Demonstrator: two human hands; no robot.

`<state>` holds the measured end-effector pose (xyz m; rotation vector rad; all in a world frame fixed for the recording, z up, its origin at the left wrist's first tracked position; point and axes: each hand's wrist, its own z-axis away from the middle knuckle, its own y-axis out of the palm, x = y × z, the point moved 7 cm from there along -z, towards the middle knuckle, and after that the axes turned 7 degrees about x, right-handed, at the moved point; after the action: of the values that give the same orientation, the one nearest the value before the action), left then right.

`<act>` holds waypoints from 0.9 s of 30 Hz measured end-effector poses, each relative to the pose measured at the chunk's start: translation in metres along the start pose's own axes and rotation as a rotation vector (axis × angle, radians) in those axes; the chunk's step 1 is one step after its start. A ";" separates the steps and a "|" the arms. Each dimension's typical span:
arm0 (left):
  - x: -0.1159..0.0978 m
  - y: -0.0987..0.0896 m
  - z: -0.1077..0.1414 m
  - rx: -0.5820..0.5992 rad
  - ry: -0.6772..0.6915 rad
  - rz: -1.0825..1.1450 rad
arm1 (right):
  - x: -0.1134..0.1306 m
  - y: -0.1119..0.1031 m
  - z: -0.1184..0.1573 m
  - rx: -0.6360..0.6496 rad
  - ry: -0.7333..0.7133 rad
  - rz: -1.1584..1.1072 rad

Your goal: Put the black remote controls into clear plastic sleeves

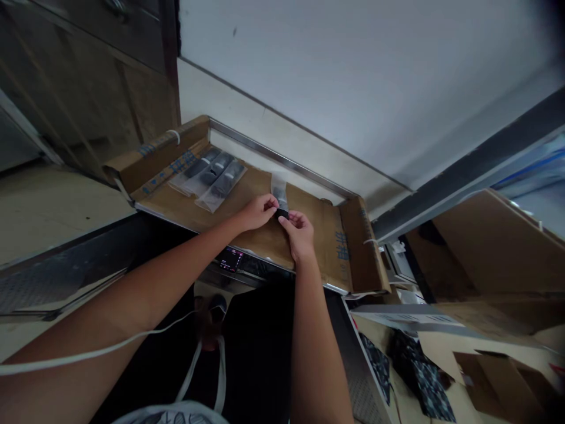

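Over the cardboard-lined tray (pixel 324 232), my left hand (pixel 259 212) and my right hand (pixel 301 231) meet at a small dark item in a clear plastic bag (pixel 279 189). Fingers of both hands are closed in a pinch on its near, black end, one hand on each side. The bag's far end points toward the back edge of the tray. What the dark item is cannot be made out. To the left lie several similar dark items in clear plastic bags (pixel 216 171), side by side on the cardboard.
A white panel (pixel 286 118) rises behind the tray. Below its front edge is a lit phone-like screen (pixel 229 259). A white cord (pixel 132 338) crosses my left forearm. Cardboard boxes (pixel 498 253) and dark patterned bags (pixel 424 377) are at right.
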<state>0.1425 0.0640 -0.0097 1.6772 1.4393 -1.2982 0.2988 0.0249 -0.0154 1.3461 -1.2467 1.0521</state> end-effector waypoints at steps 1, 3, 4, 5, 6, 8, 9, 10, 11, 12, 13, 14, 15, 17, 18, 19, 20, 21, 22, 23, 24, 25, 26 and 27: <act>-0.001 0.001 0.000 0.009 0.005 0.011 | 0.000 -0.001 -0.001 -0.016 -0.004 0.000; -0.004 0.002 0.001 0.028 0.011 0.029 | -0.002 -0.002 -0.003 -0.042 -0.006 -0.001; -0.005 0.003 0.001 0.038 0.012 0.034 | -0.003 -0.002 -0.004 -0.053 -0.002 -0.002; -0.007 0.003 0.001 0.047 0.011 0.036 | -0.005 -0.003 -0.005 -0.063 0.003 -0.004; -0.008 0.003 0.001 0.053 0.009 0.038 | -0.006 -0.003 -0.007 -0.073 0.008 -0.003; -0.010 0.003 0.002 0.065 0.006 0.046 | -0.009 -0.005 -0.008 -0.101 0.010 0.018; -0.011 0.004 0.002 0.071 0.006 0.053 | -0.010 -0.006 -0.009 -0.121 0.007 0.038; -0.011 0.004 0.002 0.076 0.005 0.061 | -0.010 -0.007 -0.010 -0.141 0.004 0.064; -0.012 0.004 0.002 0.080 0.004 0.071 | -0.009 -0.007 -0.010 -0.161 0.000 0.099; -0.012 0.005 0.002 0.086 0.002 0.080 | -0.008 -0.007 -0.011 -0.179 -0.004 0.142; -0.012 0.005 0.002 0.092 0.002 0.088 | -0.007 -0.006 -0.011 -0.195 -0.007 0.191; -0.012 0.006 0.002 0.103 0.001 0.094 | -0.005 -0.005 -0.012 -0.209 -0.006 0.242; -0.012 0.006 0.002 0.115 0.002 0.097 | -0.004 -0.004 -0.012 -0.220 -0.002 0.291; -0.012 0.008 0.003 0.137 0.002 0.102 | -0.001 -0.001 -0.013 -0.241 0.018 0.373; -0.012 0.008 0.004 0.146 0.001 0.107 | 0.000 0.000 -0.013 -0.252 0.032 0.411; -0.012 0.009 0.004 0.156 -0.001 0.117 | 0.001 0.001 -0.014 -0.264 0.044 0.450; -0.012 0.009 0.005 0.165 -0.004 0.132 | 0.001 0.001 -0.014 -0.277 0.056 0.492; -0.012 0.010 0.005 0.174 -0.006 0.151 | 0.002 0.002 -0.014 -0.289 0.067 0.538; -0.012 0.011 0.006 0.186 -0.009 0.171 | 0.003 0.002 -0.013 -0.299 0.076 0.583; -0.012 0.011 0.006 0.194 -0.010 0.190 | 0.004 0.003 -0.014 -0.304 0.080 0.625; -0.012 0.011 0.007 0.199 -0.009 0.207 | 0.005 0.004 -0.014 -0.309 0.082 0.665; -0.013 0.011 0.007 0.200 -0.008 0.219 | 0.006 0.005 -0.014 -0.312 0.081 0.702; -0.013 0.010 0.007 0.200 -0.004 0.227 | 0.007 0.007 -0.014 -0.312 0.082 0.733; -0.014 0.009 0.007 0.198 -0.001 0.230 | 0.007 0.008 -0.015 -0.310 0.087 0.760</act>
<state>0.1499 0.0499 -0.0012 1.9065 1.1068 -1.3451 0.2917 0.0383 -0.0052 0.5732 -1.8247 1.3294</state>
